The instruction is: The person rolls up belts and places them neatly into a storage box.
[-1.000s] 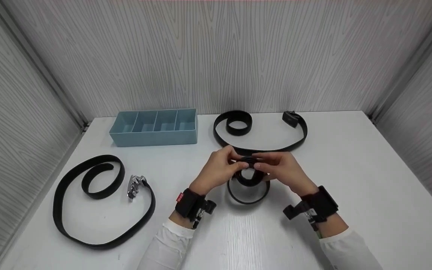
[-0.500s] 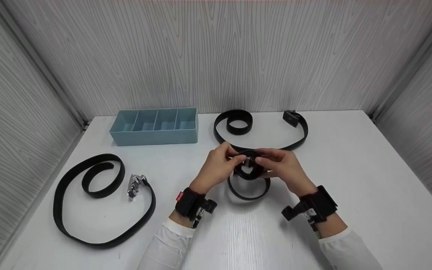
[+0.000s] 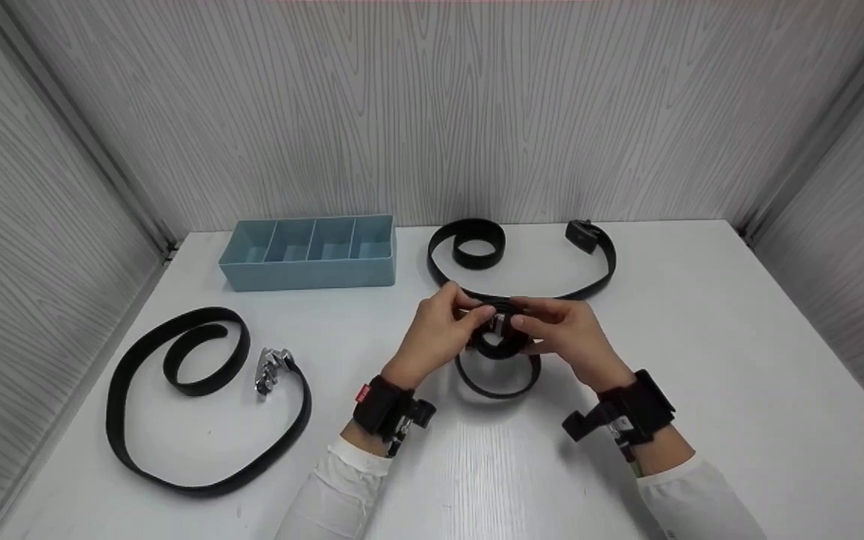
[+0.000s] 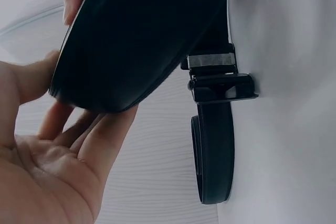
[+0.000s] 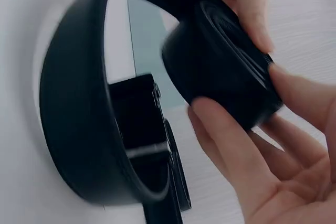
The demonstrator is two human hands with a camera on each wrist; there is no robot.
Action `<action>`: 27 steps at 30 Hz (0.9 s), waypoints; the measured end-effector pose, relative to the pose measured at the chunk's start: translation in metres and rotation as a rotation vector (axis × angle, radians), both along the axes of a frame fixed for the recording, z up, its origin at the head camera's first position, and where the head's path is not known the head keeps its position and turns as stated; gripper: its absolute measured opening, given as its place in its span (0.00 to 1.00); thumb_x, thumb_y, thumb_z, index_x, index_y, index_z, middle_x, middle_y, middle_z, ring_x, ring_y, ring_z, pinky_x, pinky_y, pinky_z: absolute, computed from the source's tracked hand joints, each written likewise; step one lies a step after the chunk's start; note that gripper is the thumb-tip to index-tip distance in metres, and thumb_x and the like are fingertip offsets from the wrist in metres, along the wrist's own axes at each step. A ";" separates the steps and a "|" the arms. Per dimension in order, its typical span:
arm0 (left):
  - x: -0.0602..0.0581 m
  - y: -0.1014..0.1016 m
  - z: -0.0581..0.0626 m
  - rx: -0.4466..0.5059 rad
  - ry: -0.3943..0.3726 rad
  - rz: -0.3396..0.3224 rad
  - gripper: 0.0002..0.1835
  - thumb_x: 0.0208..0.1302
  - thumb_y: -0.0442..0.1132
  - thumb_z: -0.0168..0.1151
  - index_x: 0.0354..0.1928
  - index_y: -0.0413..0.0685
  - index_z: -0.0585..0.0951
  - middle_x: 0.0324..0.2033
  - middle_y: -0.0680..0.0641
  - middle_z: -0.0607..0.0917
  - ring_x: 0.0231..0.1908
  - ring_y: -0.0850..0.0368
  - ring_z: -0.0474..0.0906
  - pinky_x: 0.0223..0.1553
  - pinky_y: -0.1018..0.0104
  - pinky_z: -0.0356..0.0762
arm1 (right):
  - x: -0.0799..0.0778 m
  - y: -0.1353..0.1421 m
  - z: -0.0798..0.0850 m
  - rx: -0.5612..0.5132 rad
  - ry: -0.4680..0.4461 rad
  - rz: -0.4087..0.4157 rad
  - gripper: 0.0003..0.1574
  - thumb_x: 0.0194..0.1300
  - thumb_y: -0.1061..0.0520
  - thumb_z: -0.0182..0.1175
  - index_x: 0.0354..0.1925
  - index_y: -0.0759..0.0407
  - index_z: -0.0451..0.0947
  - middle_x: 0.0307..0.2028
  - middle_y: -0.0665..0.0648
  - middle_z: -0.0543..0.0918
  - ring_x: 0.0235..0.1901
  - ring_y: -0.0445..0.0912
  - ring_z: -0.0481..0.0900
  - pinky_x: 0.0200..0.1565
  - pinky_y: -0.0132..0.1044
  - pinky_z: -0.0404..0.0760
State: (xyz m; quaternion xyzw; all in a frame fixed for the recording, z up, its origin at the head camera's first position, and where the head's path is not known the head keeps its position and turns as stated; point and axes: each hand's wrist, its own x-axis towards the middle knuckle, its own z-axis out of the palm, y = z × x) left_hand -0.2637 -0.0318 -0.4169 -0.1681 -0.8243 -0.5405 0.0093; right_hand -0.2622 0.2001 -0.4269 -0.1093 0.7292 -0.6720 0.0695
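Both hands hold a rolled black belt (image 3: 501, 349) above the middle of the table, its outer loop hanging wider below the tight coil. My left hand (image 3: 436, 334) pinches the coil's left side between thumb and fingers. Opposite it, my right hand (image 3: 571, 337) grips the right side, thumb on the near face. Stacked layers of the belt coil (image 5: 226, 61) show in the right wrist view. Something silvery shows inside the coil in the head view; its kind is unclear. In the left wrist view, a dark buckle (image 4: 220, 77) with a silver bar stands behind the coil.
Just beyond the hands lies a second black belt (image 3: 597, 285), partly curled, with a dark buckle. A third black belt (image 3: 121, 420) with a shiny silver buckle (image 3: 271, 371) lies at left. At the back left stands a blue divided box (image 3: 308, 276).
Both hands have lifted the rolled belt slightly and tilted it, moving it a little away from me. The other belts and the box have stayed put.
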 end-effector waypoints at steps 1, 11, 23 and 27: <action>0.000 0.000 0.000 0.010 0.000 0.010 0.14 0.74 0.48 0.66 0.46 0.46 0.79 0.43 0.48 0.88 0.39 0.58 0.84 0.38 0.64 0.79 | 0.000 -0.001 0.000 -0.016 -0.003 -0.021 0.30 0.70 0.57 0.71 0.65 0.66 0.78 0.54 0.64 0.86 0.48 0.50 0.88 0.43 0.45 0.88; -0.001 -0.002 0.001 -0.015 0.031 0.024 0.12 0.72 0.43 0.69 0.43 0.43 0.78 0.39 0.47 0.87 0.37 0.58 0.83 0.36 0.65 0.77 | -0.001 -0.001 -0.001 -0.022 -0.021 -0.021 0.31 0.69 0.56 0.71 0.66 0.65 0.78 0.55 0.64 0.86 0.49 0.51 0.88 0.47 0.49 0.87; -0.001 -0.001 -0.001 -0.022 0.013 -0.044 0.13 0.71 0.46 0.69 0.43 0.46 0.79 0.38 0.50 0.87 0.34 0.61 0.81 0.34 0.67 0.75 | -0.001 0.004 0.000 0.022 0.002 0.025 0.27 0.69 0.57 0.71 0.63 0.65 0.81 0.52 0.63 0.87 0.46 0.50 0.88 0.41 0.45 0.88; -0.001 0.000 -0.002 0.020 0.006 -0.008 0.14 0.72 0.48 0.68 0.46 0.46 0.79 0.41 0.50 0.88 0.38 0.60 0.84 0.35 0.65 0.75 | -0.001 0.000 -0.002 -0.016 -0.006 -0.018 0.26 0.70 0.57 0.70 0.63 0.65 0.81 0.54 0.63 0.86 0.46 0.50 0.88 0.41 0.45 0.88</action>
